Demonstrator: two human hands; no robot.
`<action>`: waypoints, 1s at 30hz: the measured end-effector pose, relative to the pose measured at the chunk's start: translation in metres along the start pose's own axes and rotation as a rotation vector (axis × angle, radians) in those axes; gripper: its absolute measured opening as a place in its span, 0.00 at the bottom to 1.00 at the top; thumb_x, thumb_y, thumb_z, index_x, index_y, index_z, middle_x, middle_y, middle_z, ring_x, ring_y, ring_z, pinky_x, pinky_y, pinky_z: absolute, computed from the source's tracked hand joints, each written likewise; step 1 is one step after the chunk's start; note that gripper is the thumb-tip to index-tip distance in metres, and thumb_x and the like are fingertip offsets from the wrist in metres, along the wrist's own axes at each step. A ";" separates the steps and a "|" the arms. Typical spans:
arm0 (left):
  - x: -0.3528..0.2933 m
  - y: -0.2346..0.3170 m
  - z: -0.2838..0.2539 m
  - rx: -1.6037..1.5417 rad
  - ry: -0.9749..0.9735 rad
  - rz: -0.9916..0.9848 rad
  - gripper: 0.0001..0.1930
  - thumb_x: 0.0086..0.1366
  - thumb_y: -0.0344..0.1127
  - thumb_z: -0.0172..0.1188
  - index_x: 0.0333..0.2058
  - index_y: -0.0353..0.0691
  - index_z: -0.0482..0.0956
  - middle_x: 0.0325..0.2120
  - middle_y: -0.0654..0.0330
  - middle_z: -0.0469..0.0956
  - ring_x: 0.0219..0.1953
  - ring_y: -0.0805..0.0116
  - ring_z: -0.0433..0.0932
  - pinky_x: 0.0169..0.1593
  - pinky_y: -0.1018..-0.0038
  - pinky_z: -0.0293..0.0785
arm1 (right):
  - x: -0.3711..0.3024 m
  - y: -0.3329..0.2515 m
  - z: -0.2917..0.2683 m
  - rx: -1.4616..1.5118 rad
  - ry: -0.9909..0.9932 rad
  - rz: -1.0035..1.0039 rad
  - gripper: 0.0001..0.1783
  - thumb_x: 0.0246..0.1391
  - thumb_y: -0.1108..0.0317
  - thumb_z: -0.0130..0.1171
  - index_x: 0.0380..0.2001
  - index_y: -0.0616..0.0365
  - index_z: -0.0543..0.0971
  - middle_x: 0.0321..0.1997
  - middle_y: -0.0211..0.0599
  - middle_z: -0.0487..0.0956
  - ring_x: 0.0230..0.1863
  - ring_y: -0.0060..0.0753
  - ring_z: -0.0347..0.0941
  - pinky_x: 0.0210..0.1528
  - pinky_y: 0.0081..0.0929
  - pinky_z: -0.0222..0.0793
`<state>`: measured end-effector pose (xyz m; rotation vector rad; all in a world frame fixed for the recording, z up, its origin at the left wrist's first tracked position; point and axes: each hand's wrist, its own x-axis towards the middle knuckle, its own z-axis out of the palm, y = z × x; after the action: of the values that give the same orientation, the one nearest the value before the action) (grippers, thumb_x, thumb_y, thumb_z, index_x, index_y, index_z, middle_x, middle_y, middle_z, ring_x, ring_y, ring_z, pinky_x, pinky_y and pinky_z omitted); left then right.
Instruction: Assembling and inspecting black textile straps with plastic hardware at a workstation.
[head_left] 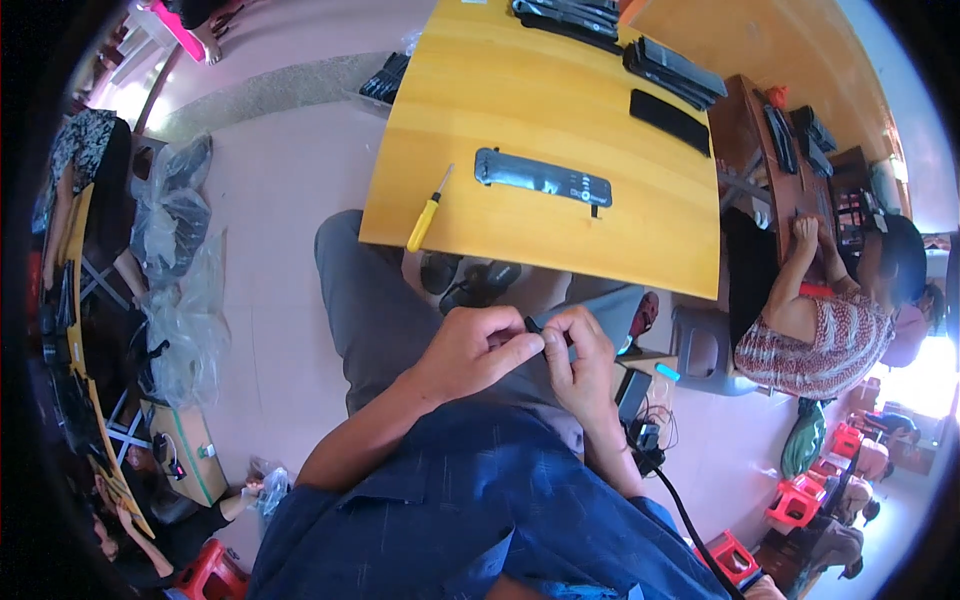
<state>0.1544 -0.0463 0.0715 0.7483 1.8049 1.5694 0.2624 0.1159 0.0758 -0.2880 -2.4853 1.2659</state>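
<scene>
Over my lap, my left hand [492, 347] and my right hand [577, 357] meet, fingertips almost touching. Between them they pinch a small black piece [533, 325], mostly covered by the fingers; its kind cannot be made out. Both hands are closed, thumbs pressed against forefingers. Beyond them, on the yellow table [640, 235], lies a long flat dark sleeve [540, 178] with a glossy surface and pale printed marks. A small black tab [595, 211] sticks out at its near edge. Left of it rests a screwdriver [428, 215] with a yellow handle, its tip pointing away from me.
Stacks of black flat pieces [674, 75] lie at the table's far right, beside a single black strip [670, 122]. A co-worker [820, 330] sits at a brown table on the right. Plastic bags [180, 290] and a cardboard box [188, 455] stand left; a black cable [690, 525] runs lower right.
</scene>
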 end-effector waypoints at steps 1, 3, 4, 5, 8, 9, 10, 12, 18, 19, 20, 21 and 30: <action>0.001 -0.003 0.003 0.014 -0.019 -0.020 0.14 0.66 0.40 0.68 0.28 0.34 0.79 0.16 0.64 0.72 0.21 0.80 0.68 0.26 0.74 0.65 | -0.001 -0.002 0.000 0.003 -0.014 0.009 0.04 0.60 0.76 0.61 0.33 0.60 0.75 0.31 0.42 0.75 0.33 0.46 0.75 0.35 0.36 0.70; 0.003 -0.011 0.007 0.013 -0.034 -0.033 0.13 0.67 0.37 0.66 0.28 0.35 0.78 0.17 0.66 0.72 0.22 0.81 0.66 0.26 0.74 0.64 | -0.003 -0.003 0.001 -0.004 -0.015 0.001 0.04 0.60 0.76 0.61 0.33 0.60 0.75 0.31 0.43 0.75 0.32 0.46 0.75 0.35 0.36 0.70; 0.003 -0.013 0.007 0.012 -0.038 -0.038 0.13 0.67 0.37 0.66 0.28 0.35 0.78 0.17 0.66 0.72 0.22 0.81 0.66 0.26 0.74 0.64 | -0.005 -0.004 0.001 -0.011 -0.016 -0.016 0.04 0.60 0.76 0.61 0.33 0.60 0.75 0.31 0.43 0.75 0.32 0.47 0.75 0.35 0.36 0.70; 0.004 -0.015 0.007 0.015 -0.068 -0.022 0.13 0.68 0.37 0.65 0.28 0.35 0.77 0.17 0.65 0.72 0.22 0.80 0.66 0.26 0.73 0.64 | -0.006 -0.003 0.001 -0.010 -0.014 -0.009 0.04 0.60 0.76 0.61 0.33 0.60 0.75 0.31 0.43 0.75 0.32 0.47 0.75 0.35 0.36 0.70; 0.005 -0.021 0.006 0.037 -0.137 0.045 0.13 0.69 0.36 0.62 0.27 0.35 0.74 0.17 0.63 0.71 0.22 0.77 0.66 0.26 0.71 0.64 | -0.012 0.000 0.001 0.024 -0.016 -0.029 0.04 0.60 0.76 0.60 0.34 0.60 0.74 0.31 0.43 0.74 0.32 0.47 0.74 0.35 0.36 0.70; 0.004 -0.021 0.006 0.054 -0.172 0.100 0.13 0.69 0.36 0.60 0.28 0.36 0.72 0.17 0.61 0.71 0.22 0.75 0.66 0.27 0.70 0.65 | -0.014 0.000 0.001 0.021 -0.018 -0.029 0.04 0.60 0.76 0.60 0.34 0.60 0.74 0.31 0.43 0.74 0.32 0.47 0.74 0.35 0.36 0.70; 0.003 -0.020 0.007 0.054 -0.178 0.096 0.13 0.69 0.36 0.60 0.28 0.36 0.72 0.17 0.61 0.71 0.22 0.75 0.66 0.27 0.70 0.65 | -0.015 0.000 0.001 0.019 -0.020 -0.029 0.04 0.60 0.77 0.60 0.34 0.60 0.74 0.31 0.43 0.74 0.32 0.47 0.74 0.34 0.36 0.70; -0.001 -0.014 0.009 0.083 -0.135 0.146 0.12 0.70 0.34 0.56 0.28 0.37 0.69 0.18 0.58 0.69 0.21 0.70 0.66 0.27 0.68 0.65 | -0.018 0.000 0.002 0.040 -0.022 -0.023 0.04 0.60 0.77 0.60 0.34 0.60 0.73 0.31 0.43 0.74 0.32 0.47 0.74 0.34 0.36 0.70; -0.006 -0.014 0.014 -0.016 -0.140 0.106 0.11 0.70 0.33 0.54 0.30 0.34 0.66 0.22 0.43 0.67 0.25 0.41 0.67 0.30 0.58 0.64 | -0.021 -0.001 0.004 0.125 -0.009 0.014 0.04 0.61 0.76 0.59 0.34 0.60 0.73 0.31 0.42 0.74 0.31 0.44 0.74 0.34 0.35 0.70; -0.006 -0.013 0.015 -0.015 -0.140 0.107 0.11 0.70 0.33 0.54 0.30 0.34 0.66 0.22 0.43 0.67 0.25 0.41 0.67 0.30 0.58 0.64 | -0.019 0.000 0.004 0.142 -0.002 0.010 0.04 0.61 0.76 0.59 0.34 0.60 0.73 0.31 0.42 0.74 0.30 0.43 0.74 0.33 0.35 0.69; -0.007 -0.012 0.015 0.009 -0.119 0.104 0.11 0.70 0.33 0.54 0.30 0.34 0.66 0.22 0.43 0.68 0.26 0.40 0.68 0.30 0.57 0.64 | -0.018 -0.001 0.003 0.143 0.000 0.008 0.04 0.61 0.76 0.59 0.34 0.60 0.73 0.31 0.42 0.74 0.30 0.43 0.74 0.33 0.35 0.69; -0.008 -0.011 0.016 0.032 -0.097 0.102 0.11 0.70 0.33 0.54 0.30 0.35 0.66 0.22 0.43 0.68 0.26 0.39 0.68 0.30 0.57 0.65 | -0.016 -0.002 0.000 0.107 -0.027 0.008 0.04 0.61 0.75 0.59 0.33 0.60 0.74 0.30 0.42 0.74 0.30 0.44 0.74 0.33 0.35 0.69; -0.006 0.000 0.018 0.129 -0.066 0.163 0.11 0.71 0.34 0.54 0.30 0.36 0.67 0.22 0.43 0.69 0.27 0.38 0.71 0.30 0.55 0.65 | 0.012 -0.012 -0.036 -0.133 -0.375 -0.082 0.13 0.64 0.61 0.59 0.33 0.58 0.72 0.28 0.45 0.74 0.30 0.56 0.73 0.32 0.45 0.68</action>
<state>0.1722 -0.0391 0.0701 1.0185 1.8498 1.5207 0.2644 0.1394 0.1077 0.0255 -2.8686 1.2152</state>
